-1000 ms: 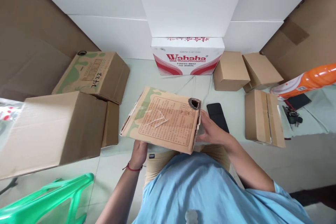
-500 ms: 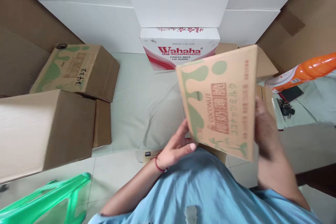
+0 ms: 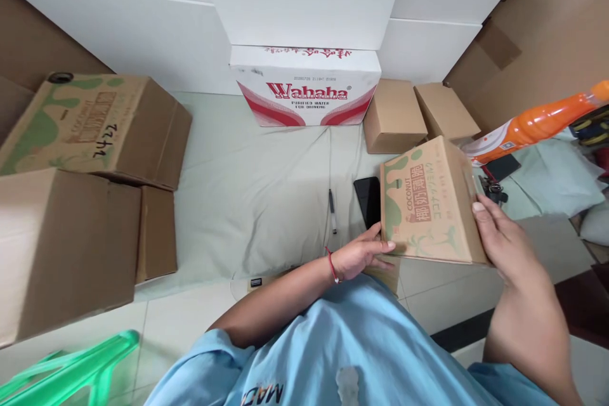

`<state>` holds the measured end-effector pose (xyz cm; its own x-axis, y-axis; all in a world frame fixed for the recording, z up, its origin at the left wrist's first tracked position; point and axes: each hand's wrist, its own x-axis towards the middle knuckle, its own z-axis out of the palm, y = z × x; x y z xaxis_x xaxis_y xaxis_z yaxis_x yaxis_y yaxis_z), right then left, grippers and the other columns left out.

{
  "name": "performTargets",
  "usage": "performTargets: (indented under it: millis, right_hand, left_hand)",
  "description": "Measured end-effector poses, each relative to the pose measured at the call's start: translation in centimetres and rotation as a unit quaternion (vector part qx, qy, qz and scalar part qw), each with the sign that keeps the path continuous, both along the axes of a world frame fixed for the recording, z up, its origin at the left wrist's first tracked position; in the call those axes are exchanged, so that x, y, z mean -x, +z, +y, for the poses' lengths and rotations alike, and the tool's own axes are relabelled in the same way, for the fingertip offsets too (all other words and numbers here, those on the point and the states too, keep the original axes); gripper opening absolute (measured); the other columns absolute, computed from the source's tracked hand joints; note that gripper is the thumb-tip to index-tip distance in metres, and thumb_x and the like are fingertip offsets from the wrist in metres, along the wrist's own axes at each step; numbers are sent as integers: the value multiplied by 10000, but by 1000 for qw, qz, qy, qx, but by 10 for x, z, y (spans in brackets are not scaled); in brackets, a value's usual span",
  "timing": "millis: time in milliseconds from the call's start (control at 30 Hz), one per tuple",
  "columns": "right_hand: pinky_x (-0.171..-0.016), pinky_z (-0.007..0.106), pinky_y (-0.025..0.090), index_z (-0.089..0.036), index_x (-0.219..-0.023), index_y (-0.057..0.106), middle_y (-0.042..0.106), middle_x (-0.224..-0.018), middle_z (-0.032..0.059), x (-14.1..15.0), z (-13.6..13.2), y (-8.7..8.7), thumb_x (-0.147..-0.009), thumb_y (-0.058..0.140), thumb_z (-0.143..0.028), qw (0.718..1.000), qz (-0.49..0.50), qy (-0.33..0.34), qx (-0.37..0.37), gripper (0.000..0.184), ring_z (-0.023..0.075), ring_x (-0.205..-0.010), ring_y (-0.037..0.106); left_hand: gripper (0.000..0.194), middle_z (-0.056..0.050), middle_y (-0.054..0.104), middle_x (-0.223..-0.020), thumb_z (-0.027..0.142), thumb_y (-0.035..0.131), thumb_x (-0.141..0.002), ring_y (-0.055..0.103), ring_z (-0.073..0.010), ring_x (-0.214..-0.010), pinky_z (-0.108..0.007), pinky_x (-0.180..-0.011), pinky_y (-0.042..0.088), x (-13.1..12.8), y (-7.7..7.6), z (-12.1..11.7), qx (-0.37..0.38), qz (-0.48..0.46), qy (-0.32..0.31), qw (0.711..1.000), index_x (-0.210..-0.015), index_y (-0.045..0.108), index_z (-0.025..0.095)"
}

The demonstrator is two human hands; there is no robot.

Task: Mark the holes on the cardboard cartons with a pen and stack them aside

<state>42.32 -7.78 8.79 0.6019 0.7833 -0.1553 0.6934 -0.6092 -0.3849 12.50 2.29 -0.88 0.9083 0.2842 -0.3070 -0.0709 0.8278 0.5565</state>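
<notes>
Between my two hands is a brown cardboard box [image 3: 423,209] with green shapes and red coconut lettering on top. My right hand [image 3: 504,235] presses along its right side, thumb near the upper edge. My left hand [image 3: 364,254] grips the front left corner, its thumb on the printed face and other fingers partly under the box. A black phone [image 3: 366,200] lies just left of the box, partly covered by it. Further left on the pale green cloth [image 3: 280,203] lies a pen [image 3: 332,210].
A white Wahaha water carton [image 3: 307,89] stands at the back, two small brown boxes [image 3: 396,114] beside it. Larger cartons [image 3: 90,241] fill the left. An orange bottle [image 3: 537,127] and keys [image 3: 492,191] are at the right. A green stool [image 3: 76,368] stands low left.
The box has moved right and down, away from me, and lies flatter. Both hands have gone right with it. The pen and phone have come into view.
</notes>
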Motion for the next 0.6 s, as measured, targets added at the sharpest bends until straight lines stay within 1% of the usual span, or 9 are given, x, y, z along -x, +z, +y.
performTargets:
  millis: [67, 100, 200, 300, 333, 400, 500, 533, 600]
  right_hand:
    - [-1332, 650, 441, -263, -1572, 657, 682, -1609, 127, 7, 14, -5, -1017, 469, -831, 998, 33, -48, -35, 816, 462, -1557, 577]
    - [-1335, 645, 434, -272, -1529, 700, 698, -1590, 123, 8, 18, -9, -1002, 530, -820, 995, 61, -53, -62, 779, 465, -1557, 575]
    - [-1354, 670, 382, -323, -1478, 746, 712, -1576, 104, 7, 21, -27, -994, 632, -772, 982, 135, -27, -130, 670, 464, -1575, 556]
    - [-1389, 663, 318, -347, -1498, 723, 664, -1641, 66, 11, 25, -44, -1017, 634, -743, 969, 191, 3, -158, 629, 401, -1623, 515]
    - [-1383, 660, 336, -350, -1495, 721, 657, -1649, 57, 14, 28, -48, -1022, 624, -742, 965, 207, 8, -164, 621, 382, -1625, 517]
    - [-1335, 654, 432, -352, -1462, 734, 677, -1628, 53, 22, 37, -54, -1027, 597, -754, 954, 247, 7, -167, 608, 365, -1590, 566]
    - [-1197, 639, 588, -325, -1390, 775, 771, -1491, 89, 28, 49, -57, -1004, 569, -808, 936, 317, -9, -152, 653, 377, -1455, 692]
    - [-1178, 635, 599, -306, -1344, 799, 798, -1437, 105, 26, 52, -56, -984, 567, -837, 936, 316, -7, -153, 682, 382, -1417, 716]
    - [-1220, 636, 553, -268, -1208, 850, 812, -1385, 137, 18, 53, -52, -914, 611, -893, 953, 242, 9, -183, 730, 398, -1392, 721]
  left_hand:
    - [976, -201, 426, -1796, 501, 925, -807, 496, -446, -1597, -546, -1102, 584, 9, -1, -2, -7, 1, 12, 1000, -1638, 470, 262]
    - [986, -198, 428, -1796, 494, 921, -817, 507, -437, -1591, -531, -1101, 581, 15, 0, -3, -13, 1, 17, 1000, -1655, 452, 272]
    - [991, -187, 466, -1776, 484, 891, -860, 538, -423, -1572, -524, -1121, 559, 34, 4, -7, -33, 0, 33, 999, -1703, 405, 300]
    - [945, -179, 502, -1755, 464, 865, -900, 528, -417, -1585, -561, -1202, 504, 50, 9, -10, -61, -17, 55, 996, -1718, 422, 296]
    - [930, -178, 510, -1751, 457, 861, -910, 515, -411, -1597, -578, -1249, 464, 54, 10, -11, -75, -27, 65, 995, -1718, 434, 288]
    - [899, -175, 522, -1743, 459, 850, -933, 498, -402, -1615, -607, -1325, 378, 61, 11, -13, -100, -43, 88, 990, -1719, 451, 283]
    - [875, -163, 499, -1764, 481, 837, -962, 471, -407, -1640, -643, -1361, 314, 71, 11, -14, -135, -31, 107, 985, -1728, 445, 324]
    - [868, -155, 478, -1780, 491, 835, -966, 447, -408, -1656, -648, -1368, 301, 74, 12, -15, -148, -23, 108, 983, -1728, 447, 341]
    - [846, -137, 434, -1810, 509, 833, -971, 388, -410, -1690, -651, -1382, 271, 79, 13, -14, -178, -10, 102, 979, -1718, 465, 364]
